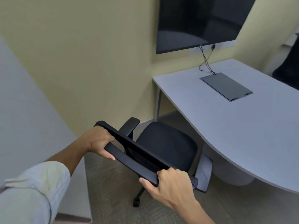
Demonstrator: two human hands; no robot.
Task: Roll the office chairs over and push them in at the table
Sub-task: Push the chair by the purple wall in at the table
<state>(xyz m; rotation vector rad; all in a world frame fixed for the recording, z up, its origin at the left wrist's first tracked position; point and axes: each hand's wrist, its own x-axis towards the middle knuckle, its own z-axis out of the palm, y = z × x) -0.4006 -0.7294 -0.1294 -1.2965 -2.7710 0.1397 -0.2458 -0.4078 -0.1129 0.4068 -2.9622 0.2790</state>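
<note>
A black office chair (pixel 166 143) with armrests stands on the carpet just left of the white table (pixel 242 126), its seat facing the table's curved edge. I hold the top rim of its backrest with both hands. My left hand (pixel 98 141) grips the rim's left end. My right hand (pixel 169 183) grips the rim's right end, thumb under it. The chair's right armrest lies close to the table edge, and one caster shows below the seat.
A dark wall screen (pixel 199 21) hangs above the table's far end, with cables running down to a grey cable box lid (pixel 226 86) set in the tabletop. Another black chair (pixel 289 62) sits at the far right. A pale wall panel (pixel 24 118) stands on the left.
</note>
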